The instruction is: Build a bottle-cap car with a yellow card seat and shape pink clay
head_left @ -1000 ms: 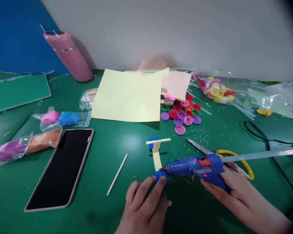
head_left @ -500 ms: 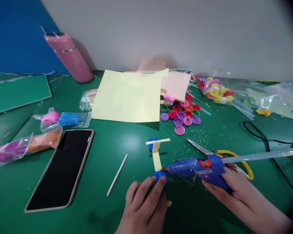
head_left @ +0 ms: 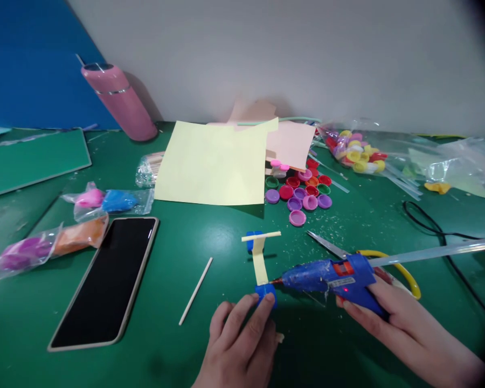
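My left hand (head_left: 242,337) presses its fingertips on a small blue block (head_left: 265,293) at the near end of a pale yellow paper strip (head_left: 260,264). At the strip's far end is another blue piece (head_left: 249,243), with a thin pale stick (head_left: 269,235) lying across it. My right hand (head_left: 392,312) is closed round the handle of a blue glue gun (head_left: 327,275). The gun's nozzle points left and meets the near end of the strip, beside the block. A clear glue stick (head_left: 436,252) sticks out of the gun's back.
Scissors (head_left: 404,269) lie behind the gun. Further back are colourful caps (head_left: 297,217), yellow paper (head_left: 214,164) and a bag of caps (head_left: 355,151). To the left are a phone (head_left: 105,283), clay packets (head_left: 81,235), a white stick (head_left: 196,291) and a pink bottle (head_left: 123,105).
The glue gun has shifted slightly to the right in my right hand. My left hand stays on the block. The whole view has shifted a little, most visibly at the left.
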### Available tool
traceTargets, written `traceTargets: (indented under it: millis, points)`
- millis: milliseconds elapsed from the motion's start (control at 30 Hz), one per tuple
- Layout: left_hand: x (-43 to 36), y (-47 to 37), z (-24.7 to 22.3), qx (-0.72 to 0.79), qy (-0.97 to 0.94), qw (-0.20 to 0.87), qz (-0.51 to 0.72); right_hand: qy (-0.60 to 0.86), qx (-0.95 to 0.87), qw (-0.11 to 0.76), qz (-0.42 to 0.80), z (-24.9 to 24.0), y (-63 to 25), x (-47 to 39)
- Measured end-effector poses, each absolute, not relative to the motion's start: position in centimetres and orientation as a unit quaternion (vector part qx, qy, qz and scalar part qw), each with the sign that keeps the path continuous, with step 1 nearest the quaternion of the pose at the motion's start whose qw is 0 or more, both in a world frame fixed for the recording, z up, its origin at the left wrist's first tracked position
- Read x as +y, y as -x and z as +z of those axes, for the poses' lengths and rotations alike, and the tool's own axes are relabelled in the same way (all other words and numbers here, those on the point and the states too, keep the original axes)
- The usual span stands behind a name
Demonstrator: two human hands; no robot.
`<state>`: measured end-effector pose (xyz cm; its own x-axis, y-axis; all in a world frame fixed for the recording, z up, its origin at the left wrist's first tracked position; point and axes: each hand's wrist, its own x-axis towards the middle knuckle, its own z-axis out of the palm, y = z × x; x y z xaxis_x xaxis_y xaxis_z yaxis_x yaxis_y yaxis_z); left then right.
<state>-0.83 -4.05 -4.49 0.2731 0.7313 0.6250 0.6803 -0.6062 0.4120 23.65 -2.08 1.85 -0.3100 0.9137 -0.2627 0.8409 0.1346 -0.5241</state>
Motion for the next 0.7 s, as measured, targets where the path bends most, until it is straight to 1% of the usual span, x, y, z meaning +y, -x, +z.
traceTargets:
  millis: [167,400,500,600,700]
  points:
    - [-4.3,0.8,-4.4,0.447,-0.798,0.038,0.401,0.580,-0.736,0.097,0.336,2.4,-22.5,-1.7]
    - [-4.5,0.8,-4.1,0.475,-0.781,0.055,0.402,0.637,-0.665,0.218,0.322,1.6,-24.0,-1.8]
    - [-4.6,0.8,-4.0,0.483,-0.773,0.054,0.408,0.680,-0.637,0.249,0.266,1.4,-26.3,-1.2]
    - [-4.8,0.8,-3.9,0.471,-0.771,0.051,0.426,0.720,-0.637,0.238,0.135,1.1,-28.8,0.0]
    - [-4.9,1.0,-3.6,0.464,-0.769,0.058,0.436,0.777,-0.598,0.175,0.090,0.2,-31.0,1.2]
